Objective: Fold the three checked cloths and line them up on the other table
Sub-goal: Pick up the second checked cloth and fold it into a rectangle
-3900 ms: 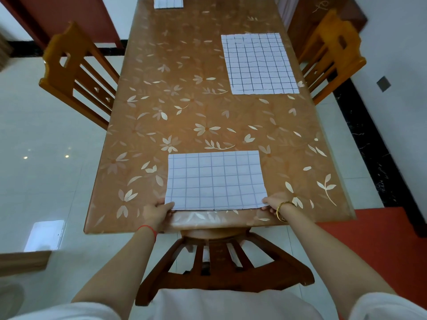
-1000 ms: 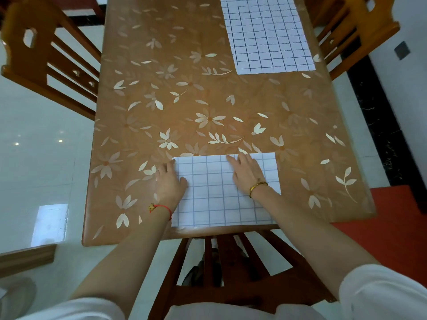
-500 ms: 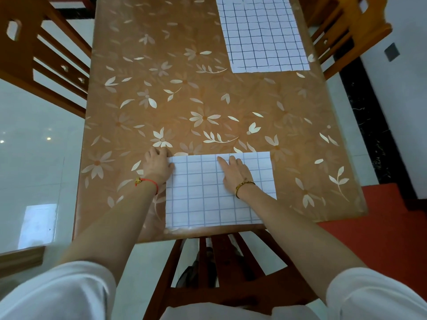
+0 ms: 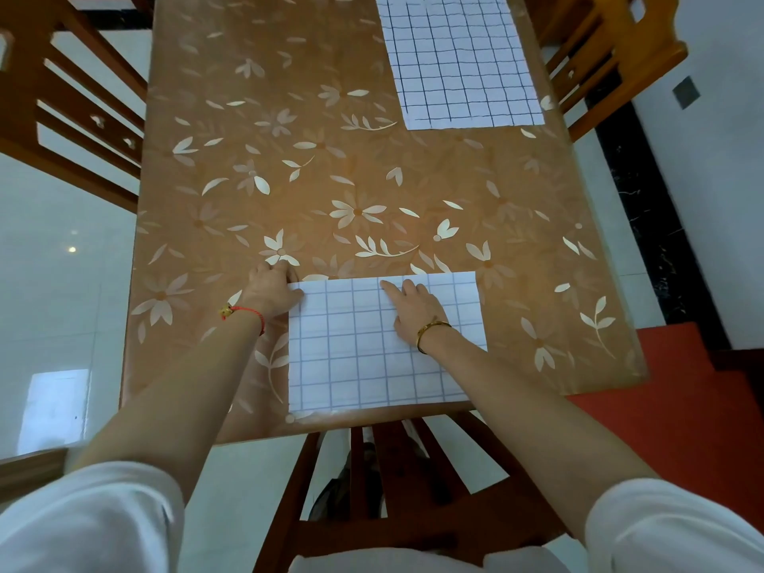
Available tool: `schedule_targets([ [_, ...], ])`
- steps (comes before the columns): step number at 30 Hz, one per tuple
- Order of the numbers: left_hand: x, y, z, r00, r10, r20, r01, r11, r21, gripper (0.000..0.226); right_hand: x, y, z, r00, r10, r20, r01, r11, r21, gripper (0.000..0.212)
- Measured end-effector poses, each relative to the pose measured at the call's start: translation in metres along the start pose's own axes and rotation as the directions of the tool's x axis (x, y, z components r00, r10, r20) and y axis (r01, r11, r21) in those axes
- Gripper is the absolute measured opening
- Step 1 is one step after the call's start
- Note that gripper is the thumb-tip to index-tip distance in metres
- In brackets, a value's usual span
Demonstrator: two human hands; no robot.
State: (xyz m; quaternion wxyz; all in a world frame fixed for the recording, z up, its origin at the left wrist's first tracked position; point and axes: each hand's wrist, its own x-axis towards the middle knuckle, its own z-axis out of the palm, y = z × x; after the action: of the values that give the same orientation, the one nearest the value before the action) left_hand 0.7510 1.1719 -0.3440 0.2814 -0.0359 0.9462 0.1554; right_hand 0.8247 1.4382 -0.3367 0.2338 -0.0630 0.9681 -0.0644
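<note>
A folded checked cloth (image 4: 372,361) lies at the near edge of the flowered table (image 4: 330,179), with the right hand (image 4: 413,310) spread flat on it. The left hand (image 4: 273,289) touches its far-left corner, grip unclear. White floor tiles (image 4: 62,291) surround the table.

Floral table (image 4: 330,179): near checked cloth (image 4: 351,366), far checked cloth (image 4: 463,64).

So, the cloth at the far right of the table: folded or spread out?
Spread out. The far cloth lies flat as one large sheet; no doubled edge shows. Its far end is out of frame.

near cloth (image 4: 372,357) on table (image 4: 289,159), far cloth (image 4: 463,60) behind
</note>
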Motion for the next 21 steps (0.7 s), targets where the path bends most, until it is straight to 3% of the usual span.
schedule_targets([
  [1, -0.001, 0.000, -0.001, 1.000, -0.002, 0.000, 0.002, 1.000, -0.027, 0.007, 0.000, 0.001, 0.000, 1.000, -0.002, 0.000, 0.002, 1.000, 0.002, 0.075],
  [8, -0.017, 0.007, -0.010, 1.000, -0.010, 0.010, 0.012, 0.983, -0.182, 0.016, 0.000, 0.000, 0.000, 1.000, 0.016, 0.020, -0.017, 1.000, 0.012, 0.076],
  [21, -0.063, 0.016, 0.001, 0.994, 0.009, -0.106, -0.054, 0.903, -0.426, 0.024, -0.003, -0.007, -0.002, 0.998, 0.042, 0.055, -0.040, 0.999, -0.030, 0.079],
])
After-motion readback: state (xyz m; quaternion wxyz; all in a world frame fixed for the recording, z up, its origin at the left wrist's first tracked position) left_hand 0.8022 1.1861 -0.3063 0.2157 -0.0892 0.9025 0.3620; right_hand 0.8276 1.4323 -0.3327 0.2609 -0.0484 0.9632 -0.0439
